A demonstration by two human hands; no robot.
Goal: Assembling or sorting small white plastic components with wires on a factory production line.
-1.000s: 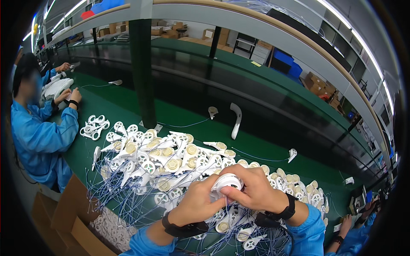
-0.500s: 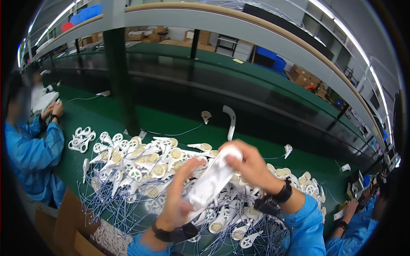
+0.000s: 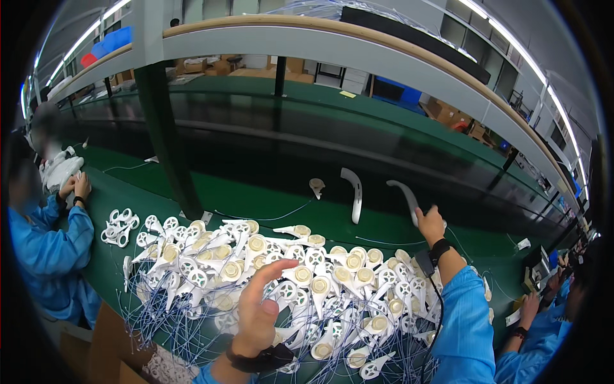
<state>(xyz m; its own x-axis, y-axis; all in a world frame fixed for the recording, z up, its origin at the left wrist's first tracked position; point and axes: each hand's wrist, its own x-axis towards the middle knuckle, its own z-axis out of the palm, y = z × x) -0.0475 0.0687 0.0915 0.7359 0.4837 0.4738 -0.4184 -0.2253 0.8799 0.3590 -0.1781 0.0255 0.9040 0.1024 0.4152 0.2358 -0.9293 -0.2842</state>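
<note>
My right hand point(image 3: 432, 224) reaches out over the dark conveyor belt. Its fingers close on the lower end of a curved white plastic piece point(image 3: 402, 191). A similar curved piece point(image 3: 353, 192) lies on the belt to its left, apart from it. My left hand point(image 3: 257, 313) hovers over the near pile, empty, thumb and fingers apart. Below it spreads a heap of white plastic parts point(image 3: 320, 285) with round ends; several carry beige discs. Thin blue wires point(image 3: 185, 326) trail from the heap toward me. Dark bands sit on both my wrists.
A green post point(image 3: 163, 141) rises from the table at left, carrying a long overhead shelf point(image 3: 320, 35). One wired part point(image 3: 316, 186) lies on the belt. White ring-shaped parts point(image 3: 120, 227) sit at left, beside a cardboard box point(image 3: 118, 339). Co-workers in blue sit on both sides point(image 3: 54, 249).
The white piece that was between both hands has gone. My right hand has moved forward and right onto the belt, where a second curved piece now shows. My left hand stays over the heap.
</note>
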